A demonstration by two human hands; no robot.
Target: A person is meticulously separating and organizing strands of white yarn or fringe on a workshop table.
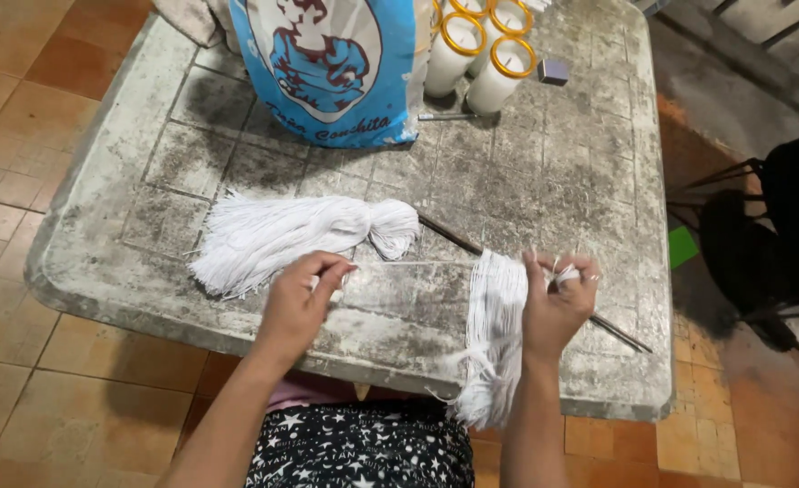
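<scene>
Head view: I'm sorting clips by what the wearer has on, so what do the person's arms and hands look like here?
Both forearms are bare, with no sleeves or gloves in view. The right hand wears a thin ring on one finger. The left hand shows no jewellery that I can make out. No watch or bracelet shows on either wrist.

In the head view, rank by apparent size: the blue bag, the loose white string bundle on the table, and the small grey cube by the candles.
1. Blue bag, though cropped by the frame.
2. White string bundle.
3. Grey cube, clearly smallest.
</scene>
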